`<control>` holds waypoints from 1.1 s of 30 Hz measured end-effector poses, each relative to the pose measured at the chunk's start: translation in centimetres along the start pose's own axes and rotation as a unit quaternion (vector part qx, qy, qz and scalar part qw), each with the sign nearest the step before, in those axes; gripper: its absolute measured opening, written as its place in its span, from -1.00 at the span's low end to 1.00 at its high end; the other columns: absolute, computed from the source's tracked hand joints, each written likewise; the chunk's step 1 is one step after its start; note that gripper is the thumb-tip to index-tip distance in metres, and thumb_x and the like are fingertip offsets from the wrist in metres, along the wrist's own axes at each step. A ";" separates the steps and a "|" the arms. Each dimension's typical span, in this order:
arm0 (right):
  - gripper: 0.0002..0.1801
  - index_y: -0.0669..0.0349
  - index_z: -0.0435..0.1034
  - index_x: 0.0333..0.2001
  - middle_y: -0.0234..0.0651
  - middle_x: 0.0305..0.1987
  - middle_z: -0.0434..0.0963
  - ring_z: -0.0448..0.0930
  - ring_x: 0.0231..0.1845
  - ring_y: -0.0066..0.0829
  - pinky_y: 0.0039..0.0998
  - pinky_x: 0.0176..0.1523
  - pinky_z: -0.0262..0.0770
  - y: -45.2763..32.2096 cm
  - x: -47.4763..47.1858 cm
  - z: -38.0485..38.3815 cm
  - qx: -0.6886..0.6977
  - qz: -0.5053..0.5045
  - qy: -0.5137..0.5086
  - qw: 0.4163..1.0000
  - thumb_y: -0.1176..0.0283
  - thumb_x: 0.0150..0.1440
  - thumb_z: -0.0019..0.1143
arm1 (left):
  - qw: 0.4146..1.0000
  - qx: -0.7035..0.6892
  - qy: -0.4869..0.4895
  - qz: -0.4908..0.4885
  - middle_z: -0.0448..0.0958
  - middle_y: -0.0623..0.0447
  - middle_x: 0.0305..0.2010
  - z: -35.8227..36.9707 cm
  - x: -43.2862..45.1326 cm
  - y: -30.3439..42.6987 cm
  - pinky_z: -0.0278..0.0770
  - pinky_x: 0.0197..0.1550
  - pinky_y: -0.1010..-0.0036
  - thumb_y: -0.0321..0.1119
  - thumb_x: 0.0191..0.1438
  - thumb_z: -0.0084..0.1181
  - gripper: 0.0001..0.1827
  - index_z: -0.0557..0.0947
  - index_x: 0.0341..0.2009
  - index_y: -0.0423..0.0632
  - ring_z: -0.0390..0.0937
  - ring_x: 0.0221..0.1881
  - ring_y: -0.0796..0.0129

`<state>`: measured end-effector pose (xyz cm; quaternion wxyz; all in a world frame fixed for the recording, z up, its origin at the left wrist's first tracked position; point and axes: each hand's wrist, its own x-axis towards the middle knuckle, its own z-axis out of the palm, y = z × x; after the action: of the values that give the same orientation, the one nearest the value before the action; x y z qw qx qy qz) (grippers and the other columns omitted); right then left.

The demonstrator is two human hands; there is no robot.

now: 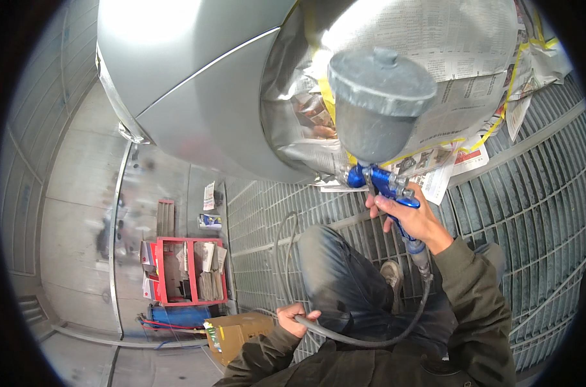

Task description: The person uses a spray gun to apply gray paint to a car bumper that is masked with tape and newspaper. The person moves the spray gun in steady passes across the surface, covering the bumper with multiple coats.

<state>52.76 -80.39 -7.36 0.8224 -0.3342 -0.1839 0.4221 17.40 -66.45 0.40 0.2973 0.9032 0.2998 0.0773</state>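
Note:
My right hand (414, 217) grips a blue spray gun (387, 184) by its handle. On top of the gun sits a grey, paint-stained gravity cup (375, 121) with a lid. A grey air hose (361, 341) runs from the base of the handle in a loop to my left hand (295, 319), which is closed around it. Beyond the gun is a silver-grey car body panel (201, 116) with a seam across it. Newspaper (457, 53) held with yellow masking tape (513, 84) covers the round area beside the panel, behind the cup.
I crouch on a metal floor grating (506, 203). To the left stand a red rack (191, 242) holding papers, a blue cylinder (179, 315) and a cardboard box (239, 331). Slack hose (279, 256) lies on the grating. A pale wall (80, 193) bounds the left side.

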 end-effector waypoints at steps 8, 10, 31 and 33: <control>-0.66 0.35 0.48 -0.06 -0.28 -0.25 0.62 0.62 -0.34 -0.53 -0.54 -0.48 0.55 -3.1 -0.6 0.2 0.054 -0.066 -0.027 0.996 0.32 0.20 0.24 | 1.000 0.006 -0.005 -0.011 0.16 0.14 -0.78 0.4 0.4 1.1 0.07 -0.66 0.49 -0.25 0.00 0.47 -0.37 0.20 -0.73 -0.06 0.09 -0.69 0.55; -0.70 0.33 0.46 -0.08 -0.26 -0.22 0.58 0.61 -0.27 -0.49 -0.53 -0.44 0.57 -4.5 -0.3 0.4 0.076 -0.123 -0.037 0.989 0.33 0.21 0.18 | 0.999 0.000 0.018 -0.029 0.15 0.15 -0.76 0.0 0.5 1.3 0.06 -0.64 0.50 -0.30 0.05 0.41 -0.40 0.20 -0.72 -0.07 0.09 -0.66 0.58; -0.63 0.29 0.41 -0.05 -0.26 -0.17 0.50 0.54 -0.29 -0.56 -0.55 -0.30 0.51 -15.0 -6.5 -0.6 -0.140 -0.318 0.164 0.923 0.19 0.27 -0.03 | 0.990 -0.114 0.061 -0.051 0.09 0.22 -0.75 3.1 3.4 1.1 -0.02 -0.61 0.48 -0.36 -0.04 0.49 -0.43 0.27 -0.74 -0.09 0.02 -0.60 0.60; -0.48 0.32 0.43 -0.24 -0.27 -0.34 0.50 0.51 -0.52 -0.56 -0.58 -0.48 0.42 -14.9 -8.0 0.4 -0.175 -0.278 0.181 0.927 -0.02 0.15 0.05 | 0.995 -0.088 0.034 -0.043 0.09 0.22 -0.75 3.3 3.8 0.7 0.00 -0.62 0.44 -0.25 -0.01 0.48 -0.43 0.32 -0.75 -0.09 0.02 -0.62 0.55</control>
<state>56.40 -93.04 3.28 0.8546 -0.4789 -0.1879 0.0703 21.83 -66.26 -2.00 0.3687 0.8565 0.3403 0.1213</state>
